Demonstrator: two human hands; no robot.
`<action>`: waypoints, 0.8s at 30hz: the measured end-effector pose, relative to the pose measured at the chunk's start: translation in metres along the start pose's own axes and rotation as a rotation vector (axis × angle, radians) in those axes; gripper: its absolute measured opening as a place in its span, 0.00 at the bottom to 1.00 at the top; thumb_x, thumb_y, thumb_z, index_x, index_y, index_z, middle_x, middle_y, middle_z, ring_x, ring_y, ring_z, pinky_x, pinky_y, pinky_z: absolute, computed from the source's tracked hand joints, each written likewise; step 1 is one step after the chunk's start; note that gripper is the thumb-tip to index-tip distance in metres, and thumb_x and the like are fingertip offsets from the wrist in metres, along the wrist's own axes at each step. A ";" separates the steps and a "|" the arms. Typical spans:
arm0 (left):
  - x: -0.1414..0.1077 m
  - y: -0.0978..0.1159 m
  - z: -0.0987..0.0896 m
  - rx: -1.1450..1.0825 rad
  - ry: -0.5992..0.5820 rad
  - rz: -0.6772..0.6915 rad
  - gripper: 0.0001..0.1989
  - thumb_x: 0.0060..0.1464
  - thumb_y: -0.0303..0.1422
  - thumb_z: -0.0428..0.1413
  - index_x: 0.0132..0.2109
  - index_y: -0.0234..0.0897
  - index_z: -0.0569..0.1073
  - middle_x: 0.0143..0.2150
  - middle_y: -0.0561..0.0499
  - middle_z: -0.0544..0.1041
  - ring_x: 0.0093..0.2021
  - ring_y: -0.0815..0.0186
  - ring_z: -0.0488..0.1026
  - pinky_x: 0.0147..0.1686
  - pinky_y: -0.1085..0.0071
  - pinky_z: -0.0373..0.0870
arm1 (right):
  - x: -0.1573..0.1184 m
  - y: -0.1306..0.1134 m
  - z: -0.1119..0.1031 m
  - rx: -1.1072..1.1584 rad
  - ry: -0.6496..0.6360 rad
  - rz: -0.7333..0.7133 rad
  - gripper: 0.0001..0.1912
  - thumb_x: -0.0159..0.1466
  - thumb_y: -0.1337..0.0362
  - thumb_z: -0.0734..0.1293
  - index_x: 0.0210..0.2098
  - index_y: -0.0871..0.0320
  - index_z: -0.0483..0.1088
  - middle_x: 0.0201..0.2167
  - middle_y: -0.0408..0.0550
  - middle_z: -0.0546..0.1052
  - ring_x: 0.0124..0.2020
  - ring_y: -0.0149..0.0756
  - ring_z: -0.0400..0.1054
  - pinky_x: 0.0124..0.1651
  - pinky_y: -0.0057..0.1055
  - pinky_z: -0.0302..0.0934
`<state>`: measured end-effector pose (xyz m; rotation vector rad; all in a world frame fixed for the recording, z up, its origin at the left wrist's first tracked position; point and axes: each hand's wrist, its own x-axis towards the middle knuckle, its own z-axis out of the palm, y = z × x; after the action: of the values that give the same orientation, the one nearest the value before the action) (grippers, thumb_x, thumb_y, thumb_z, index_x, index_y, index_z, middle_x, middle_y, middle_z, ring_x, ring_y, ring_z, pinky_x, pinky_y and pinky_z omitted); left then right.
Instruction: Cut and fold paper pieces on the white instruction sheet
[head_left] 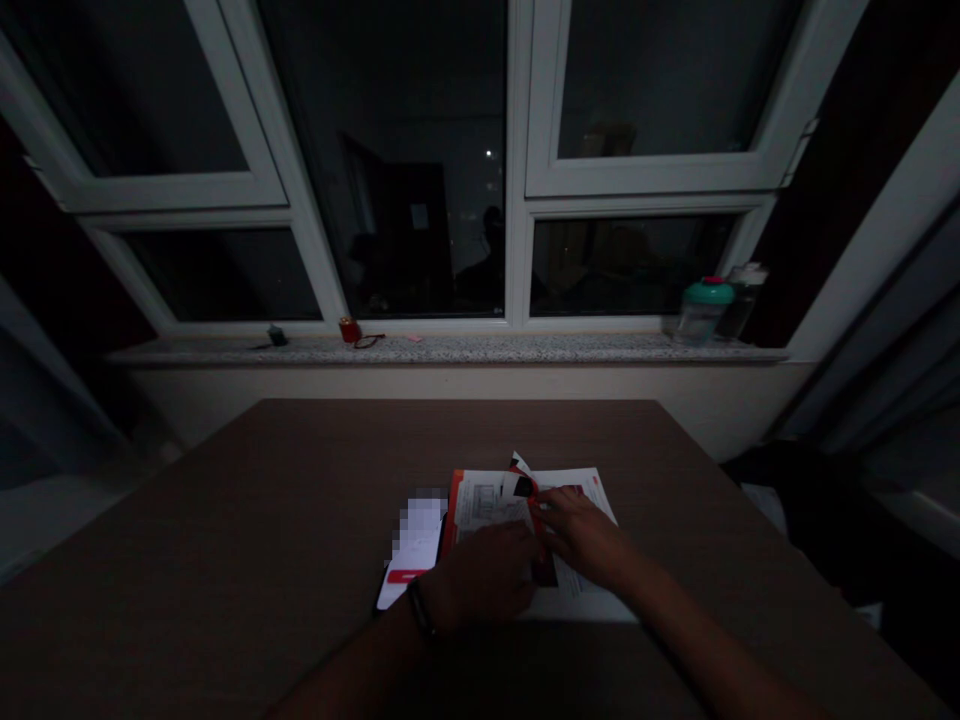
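Two hands, left hand (484,580), right hand (581,535), both gripping a printed leaflet (487,505)

And here's the left forearm (352,670) running up from 7 o'clock, a dark wristband (421,612) on the wrist (the only bit of kit on show)! The left hand (484,578) lies knuckles-up, fingers aimed toward 3 o'clock. Across from it, the right forearm (712,650) enters from 5 o'clock, and the right hand (581,538) angles toward 10 o'clock, fingers spread. The two hands sit just beside each other, fingertips nearly meeting!
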<state>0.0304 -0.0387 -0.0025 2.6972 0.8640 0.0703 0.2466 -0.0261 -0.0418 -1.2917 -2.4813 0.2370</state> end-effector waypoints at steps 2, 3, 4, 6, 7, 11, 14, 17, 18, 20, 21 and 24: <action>0.000 0.000 -0.001 0.004 0.005 -0.006 0.14 0.57 0.31 0.56 0.51 0.39 0.70 0.54 0.45 0.73 0.54 0.55 0.71 0.55 0.61 0.70 | 0.000 -0.001 0.000 0.003 -0.004 -0.002 0.17 0.69 0.64 0.63 0.57 0.54 0.71 0.56 0.53 0.71 0.56 0.48 0.62 0.60 0.45 0.56; 0.000 0.001 -0.001 0.008 0.011 -0.011 0.15 0.57 0.32 0.56 0.52 0.39 0.69 0.54 0.45 0.73 0.55 0.55 0.71 0.55 0.60 0.70 | -0.001 -0.001 -0.001 0.005 -0.006 -0.005 0.17 0.70 0.64 0.62 0.57 0.53 0.71 0.56 0.53 0.71 0.56 0.47 0.62 0.60 0.45 0.56; 0.000 0.001 -0.001 0.012 0.014 -0.012 0.16 0.57 0.31 0.56 0.53 0.39 0.69 0.55 0.45 0.73 0.55 0.54 0.71 0.55 0.60 0.70 | -0.001 0.000 0.000 0.006 -0.007 -0.009 0.16 0.71 0.63 0.61 0.57 0.53 0.71 0.56 0.53 0.71 0.56 0.47 0.62 0.59 0.45 0.56; 0.000 0.001 -0.002 0.018 0.011 -0.004 0.16 0.57 0.31 0.55 0.53 0.38 0.69 0.55 0.45 0.73 0.55 0.55 0.71 0.55 0.60 0.70 | -0.001 0.000 0.000 0.009 -0.006 -0.019 0.16 0.72 0.63 0.60 0.57 0.53 0.71 0.57 0.52 0.71 0.56 0.46 0.62 0.59 0.44 0.57; 0.000 0.002 -0.002 0.019 0.007 0.006 0.16 0.57 0.30 0.55 0.53 0.38 0.70 0.55 0.45 0.73 0.55 0.55 0.71 0.55 0.61 0.70 | -0.001 0.001 0.001 0.010 -0.002 -0.022 0.16 0.72 0.63 0.60 0.57 0.53 0.71 0.57 0.52 0.71 0.56 0.46 0.62 0.59 0.44 0.57; 0.001 0.000 0.001 0.027 0.026 0.045 0.16 0.57 0.29 0.56 0.52 0.39 0.71 0.55 0.46 0.72 0.55 0.56 0.71 0.55 0.63 0.70 | 0.000 0.002 0.004 -0.009 0.009 -0.011 0.16 0.71 0.64 0.61 0.56 0.53 0.72 0.56 0.52 0.71 0.55 0.47 0.63 0.59 0.43 0.56; 0.002 -0.001 0.004 0.038 0.043 0.070 0.17 0.56 0.28 0.56 0.53 0.39 0.71 0.56 0.46 0.72 0.55 0.56 0.70 0.55 0.62 0.70 | 0.002 0.004 0.007 -0.020 0.005 -0.001 0.15 0.71 0.66 0.61 0.55 0.53 0.73 0.55 0.52 0.72 0.55 0.46 0.63 0.59 0.43 0.56; 0.002 -0.002 0.005 0.047 0.028 0.092 0.16 0.57 0.27 0.55 0.53 0.39 0.71 0.57 0.46 0.71 0.55 0.56 0.70 0.55 0.62 0.70 | 0.002 0.005 0.009 -0.020 0.015 0.003 0.15 0.71 0.65 0.61 0.55 0.53 0.73 0.54 0.52 0.72 0.54 0.45 0.63 0.58 0.42 0.56; 0.001 -0.001 0.005 0.052 0.027 0.092 0.17 0.57 0.28 0.55 0.54 0.39 0.71 0.57 0.45 0.71 0.56 0.56 0.69 0.55 0.62 0.70 | 0.002 0.005 0.009 -0.020 0.022 0.004 0.15 0.71 0.65 0.61 0.55 0.53 0.73 0.54 0.52 0.72 0.54 0.45 0.63 0.58 0.42 0.56; 0.001 -0.001 0.005 0.062 0.027 0.084 0.17 0.58 0.29 0.55 0.55 0.39 0.70 0.57 0.45 0.71 0.56 0.55 0.69 0.54 0.62 0.71 | 0.001 0.004 0.008 -0.020 0.030 0.003 0.16 0.71 0.65 0.61 0.55 0.53 0.72 0.54 0.52 0.72 0.54 0.45 0.63 0.58 0.42 0.56; 0.001 -0.001 0.004 0.066 0.026 0.081 0.17 0.58 0.29 0.56 0.55 0.40 0.70 0.57 0.45 0.71 0.56 0.55 0.69 0.53 0.62 0.71 | 0.001 0.004 0.008 -0.019 0.032 0.002 0.16 0.71 0.65 0.61 0.55 0.53 0.72 0.54 0.52 0.72 0.54 0.46 0.63 0.58 0.42 0.56; 0.000 -0.001 0.001 0.069 0.004 0.094 0.16 0.59 0.30 0.55 0.54 0.43 0.71 0.56 0.47 0.71 0.55 0.56 0.70 0.52 0.63 0.71 | 0.000 0.003 0.006 -0.012 0.031 -0.003 0.16 0.71 0.65 0.61 0.55 0.53 0.72 0.53 0.52 0.72 0.53 0.46 0.63 0.57 0.42 0.56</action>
<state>0.0303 -0.0379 -0.0037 2.8021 0.7542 0.0678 0.2462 -0.0242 -0.0480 -1.2869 -2.4623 0.2007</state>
